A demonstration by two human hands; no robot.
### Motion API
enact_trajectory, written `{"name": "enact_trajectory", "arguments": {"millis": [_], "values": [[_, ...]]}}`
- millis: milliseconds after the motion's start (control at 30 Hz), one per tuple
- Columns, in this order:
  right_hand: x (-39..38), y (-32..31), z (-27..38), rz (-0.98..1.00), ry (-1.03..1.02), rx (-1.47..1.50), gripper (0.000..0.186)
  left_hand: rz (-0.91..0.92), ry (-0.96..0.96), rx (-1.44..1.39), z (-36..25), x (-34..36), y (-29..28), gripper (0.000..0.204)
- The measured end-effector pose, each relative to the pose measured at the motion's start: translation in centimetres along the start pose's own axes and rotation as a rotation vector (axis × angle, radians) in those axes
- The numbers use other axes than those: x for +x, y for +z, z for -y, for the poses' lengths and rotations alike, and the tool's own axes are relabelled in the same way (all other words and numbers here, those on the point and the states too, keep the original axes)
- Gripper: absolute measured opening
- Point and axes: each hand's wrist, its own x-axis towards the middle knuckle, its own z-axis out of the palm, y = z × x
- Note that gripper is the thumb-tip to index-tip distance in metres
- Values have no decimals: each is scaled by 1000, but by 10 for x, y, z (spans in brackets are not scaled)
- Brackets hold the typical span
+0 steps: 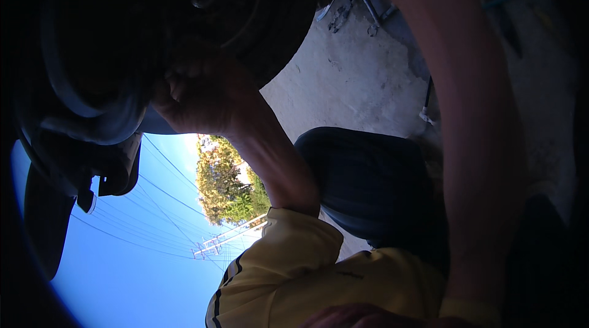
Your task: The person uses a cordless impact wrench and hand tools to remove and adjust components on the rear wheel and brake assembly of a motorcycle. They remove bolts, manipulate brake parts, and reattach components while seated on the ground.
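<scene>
My left hand [196,92] is clenched into a fist against the dark underside of a vehicle, between a black wheel [270,15] and a curved dark fender [92,113]. Whatever the fingers close on is lost in shadow. Its forearm runs down to a yellow sleeve [294,260]. My right forearm [478,144] crosses the right side of the picture, close to the camera, and leaves at the top edge. The right hand itself is out of sight.
Metal tools [346,0] lie on pale concrete ground [343,88] beyond the wheel. A dark-clothed knee [374,181] sits mid-frame. Blue sky [123,266], a tree [224,187] and power lines fill the lower left.
</scene>
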Motion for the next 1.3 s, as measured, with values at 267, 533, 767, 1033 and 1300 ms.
{"name": "enact_trajectory", "arguments": {"millis": [267,533,767,1033,1300], "values": [[-6,-1,4,-34,337,-52,10,20,-79,15,-3,-2,4,23],[-24,-14,-48,-15,272,-217,22,74,-170,-160,-11,-3,-11,33],[-34,-6,-60,53,309,-51,40,158,-127,-50,-11,-6,-16,30],[-40,11,-52,97,230,-107,44,76,-67,14,-10,-7,-26,20],[-43,11,-33,188,211,-114,40,48,100,356,4,-11,-31,15]]}}
